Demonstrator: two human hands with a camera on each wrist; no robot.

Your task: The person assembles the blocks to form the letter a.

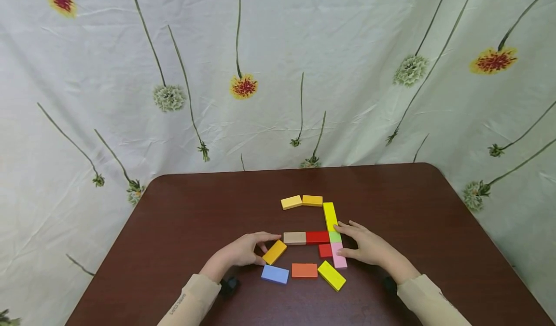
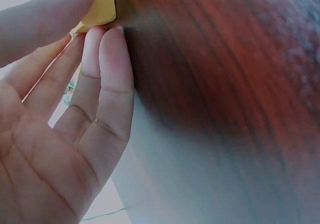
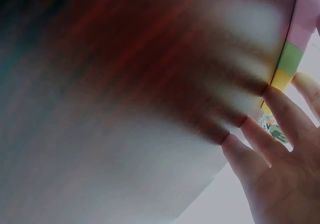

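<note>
In the head view my left hand [image 1: 243, 250] pinches an orange-yellow block [image 1: 274, 252] that lies slanted, thumb near its lower end and forefinger by its upper end. The left wrist view shows part of that block [image 2: 102, 6] between thumb and fingers. Just below it lies a blue block [image 1: 275, 274]. My right hand [image 1: 369, 245] is spread along the right side of a column of blocks: a yellow block [image 1: 330, 216], a light green block [image 1: 335, 237] and a pink block [image 1: 339, 255]. Its fingertips are at the yellow block, its thumb at the pink one.
Left of the column run a red block [image 1: 317, 237] and a beige block [image 1: 294, 238], with a small red block [image 1: 325, 250] below. Two yellowish blocks [image 1: 312, 200] lie farther back. Nearer are an orange block [image 1: 304, 270] and a tilted yellow block [image 1: 332, 276]. All lie on a brown table [image 1: 208, 210].
</note>
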